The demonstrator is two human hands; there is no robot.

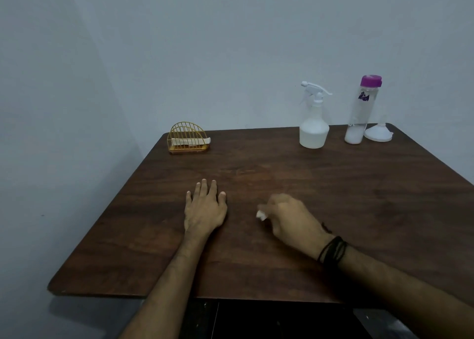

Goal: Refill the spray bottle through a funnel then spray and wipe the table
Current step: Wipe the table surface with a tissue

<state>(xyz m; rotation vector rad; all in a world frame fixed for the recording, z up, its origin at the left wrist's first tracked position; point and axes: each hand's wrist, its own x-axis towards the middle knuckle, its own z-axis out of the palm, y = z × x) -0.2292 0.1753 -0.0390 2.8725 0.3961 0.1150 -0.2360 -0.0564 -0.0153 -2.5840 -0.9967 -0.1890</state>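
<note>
As capped, bottle (pixel 358 113) holds liquid.

The blurred right hand (pixel 289 219) hides most of a white wad (pixel 261 214) under its fingers (pixel 278 202).

You have one view only, from the camera on your head, looking forward and down across the table (pixel 333 197). The near edge runs along the bottom of the frame, with both your forearms reaching in from below. The far edge meets the wall (pixel 230 43) about halfway up. The wide lens bows the table's sides outward. No second view shares any of this scene.
</note>
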